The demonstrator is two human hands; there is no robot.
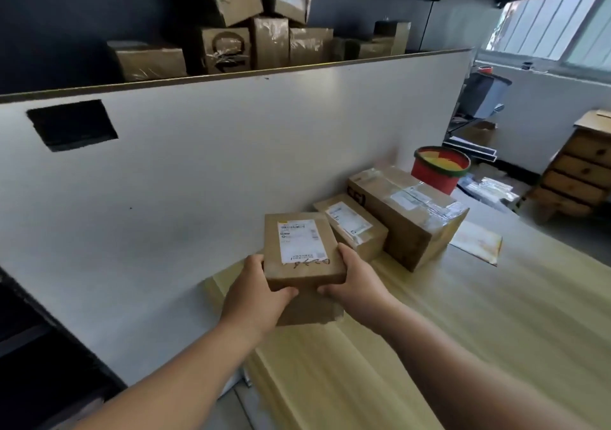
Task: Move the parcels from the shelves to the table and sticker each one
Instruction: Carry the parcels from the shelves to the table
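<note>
Both your hands are wrapped around one small brown cardboard parcel with a white shipping label, held level with the label facing up. Your left hand grips its near left corner and your right hand grips its near right corner, each with the thumb pressed on the near face and the fingers curled along the side. The parcel sits over the light wooden tabletop; you cannot tell whether its underside touches the surface. Just beyond your right hand lies a second small brown labelled parcel, close against the held one. Farther out past that, a large brown carton sealed with clear tape rests beside it on the tabletop. To the right of your right hand, beyond the carton's near corner, a flat pale yellow envelope lies near the edge. A red bucket with a green rim stands behind the carton. A white partition panel runs past your left hand, and above and beyond it is a heap of brown cardboard boxes.
</note>
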